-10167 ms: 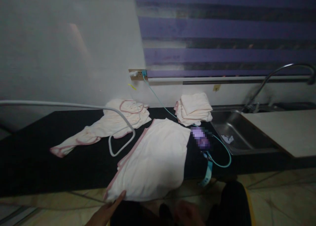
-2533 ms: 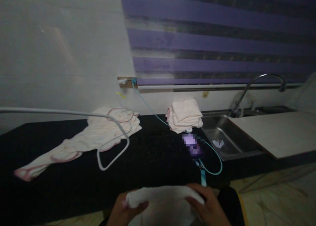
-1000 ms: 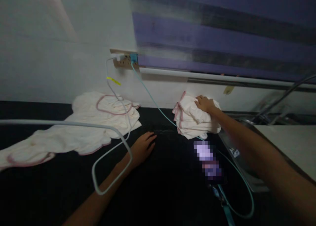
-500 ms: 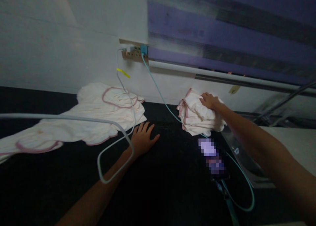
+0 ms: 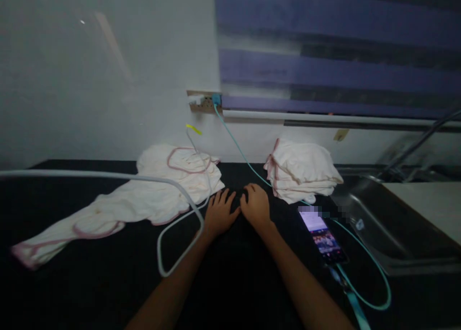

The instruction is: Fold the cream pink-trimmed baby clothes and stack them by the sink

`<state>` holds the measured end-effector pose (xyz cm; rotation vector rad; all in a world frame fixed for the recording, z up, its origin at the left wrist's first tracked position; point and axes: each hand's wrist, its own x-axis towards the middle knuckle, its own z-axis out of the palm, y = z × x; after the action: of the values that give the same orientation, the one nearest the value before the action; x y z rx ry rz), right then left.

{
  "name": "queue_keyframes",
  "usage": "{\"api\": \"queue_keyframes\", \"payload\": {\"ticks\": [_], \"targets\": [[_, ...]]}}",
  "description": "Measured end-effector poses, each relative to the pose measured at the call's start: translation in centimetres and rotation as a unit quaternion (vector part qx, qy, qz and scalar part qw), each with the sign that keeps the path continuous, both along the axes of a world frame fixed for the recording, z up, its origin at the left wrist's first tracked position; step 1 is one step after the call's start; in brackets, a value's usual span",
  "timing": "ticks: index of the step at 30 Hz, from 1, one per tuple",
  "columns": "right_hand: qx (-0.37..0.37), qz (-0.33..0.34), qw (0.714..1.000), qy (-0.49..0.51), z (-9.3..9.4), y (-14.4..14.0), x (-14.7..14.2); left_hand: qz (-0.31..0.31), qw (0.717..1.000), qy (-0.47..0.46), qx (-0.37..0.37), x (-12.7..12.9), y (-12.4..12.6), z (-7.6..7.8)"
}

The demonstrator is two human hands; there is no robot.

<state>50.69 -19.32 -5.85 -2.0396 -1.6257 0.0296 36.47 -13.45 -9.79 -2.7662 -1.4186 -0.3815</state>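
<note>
My left hand [image 5: 219,214] rests palm down on the black counter [image 5: 90,272], fingers spread, holding nothing. My right hand [image 5: 256,206] lies beside it, almost touching, with the fingers curled downward and nothing in them. Just left of my left hand lies a heap of unfolded cream cloths with pink trim [image 5: 151,195]. A folded stack of the same cream cloths [image 5: 302,171] sits to the right of my right hand, near the wall.
A phone with a lit screen [image 5: 322,236] lies right of my right arm, on a teal cable [image 5: 363,282] that runs from a wall socket [image 5: 203,102]. A grey cable loop [image 5: 176,253] crosses the counter on the left. A steel sink [image 5: 389,224] with a tap lies at the right.
My right hand has left the folded stack and come down beside my left hand on the counter. The cloth I held earlier now lies on the stack.
</note>
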Motion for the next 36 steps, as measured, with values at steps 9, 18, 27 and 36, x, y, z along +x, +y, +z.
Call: {"api": "queue_keyframes", "payload": {"ticks": [9,18,27,36], "targets": [[-0.08,-0.061,0.993,-0.057,-4.9,0.5,0.3,-0.003,1.0,-0.001,-0.025,-0.5,0.3,-0.5],[-0.112,-0.074,0.987,-0.084,-5.2,0.7,-0.2,-0.026,0.997,-0.06,-0.041,-0.8,1.0,-0.1],[-0.118,-0.026,0.99,-0.07,-4.9,0.2,0.7,0.224,0.961,-0.09,0.138,-7.8,7.1,-0.5],[-0.102,-0.024,0.991,-0.082,-4.0,-0.1,0.8,0.185,0.959,-0.166,0.139,-8.5,8.4,-0.9]]}}
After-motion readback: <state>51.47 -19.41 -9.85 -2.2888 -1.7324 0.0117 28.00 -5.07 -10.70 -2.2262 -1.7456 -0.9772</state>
